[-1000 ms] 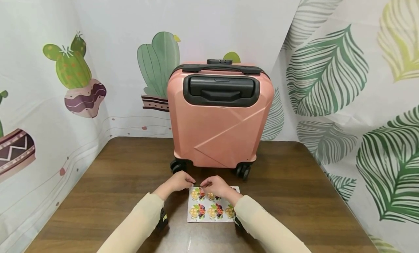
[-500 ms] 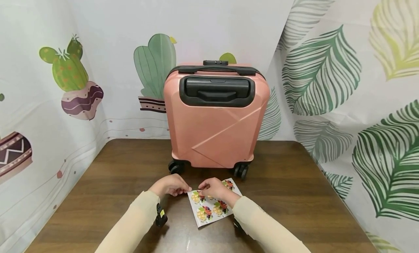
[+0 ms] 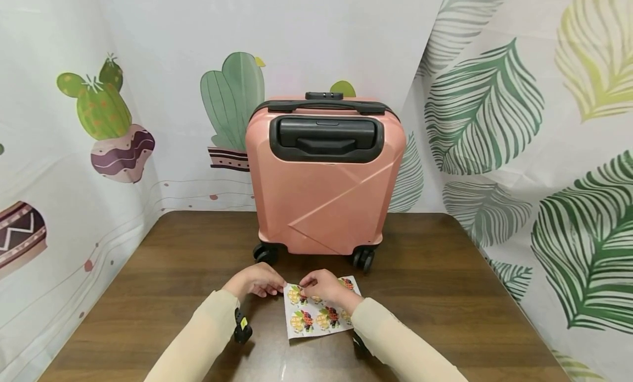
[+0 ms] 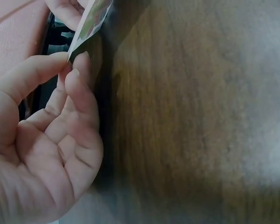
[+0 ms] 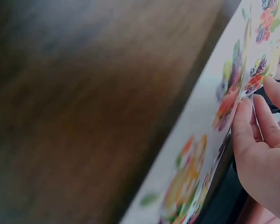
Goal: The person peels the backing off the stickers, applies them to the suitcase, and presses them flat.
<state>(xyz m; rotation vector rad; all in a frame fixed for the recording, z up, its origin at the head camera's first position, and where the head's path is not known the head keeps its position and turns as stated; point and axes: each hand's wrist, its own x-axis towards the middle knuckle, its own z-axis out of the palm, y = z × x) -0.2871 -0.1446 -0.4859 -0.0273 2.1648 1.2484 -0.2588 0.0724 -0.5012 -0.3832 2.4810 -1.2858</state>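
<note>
A white sheet of fruit stickers [image 3: 318,328] is held just over the tabletop, its rows of colourful fruit pictures facing up. My left hand [image 3: 259,280] pinches its far left corner between thumb and forefinger; the other fingers curl loosely below, as the left wrist view shows. At the far edge, a little to the right, my right hand [image 3: 326,287] holds the sheet with its fingertips and covers part of the upper row. In the right wrist view the sheet [image 5: 191,154] runs slanting past the right fingers [image 5: 245,126], and its edge bends near them.
A pink suitcase [image 3: 326,206] with black handles and wheels stands upright on the brown wooden table [image 3: 183,272], just beyond both hands. A white curtain [image 3: 163,41] printed with cacti and leaves hangs behind and at the sides.
Since a second ago, my left hand has shifted slightly left and taken the sheet's corner. The sheet turned askew half a second ago and has now swung partly back.
</note>
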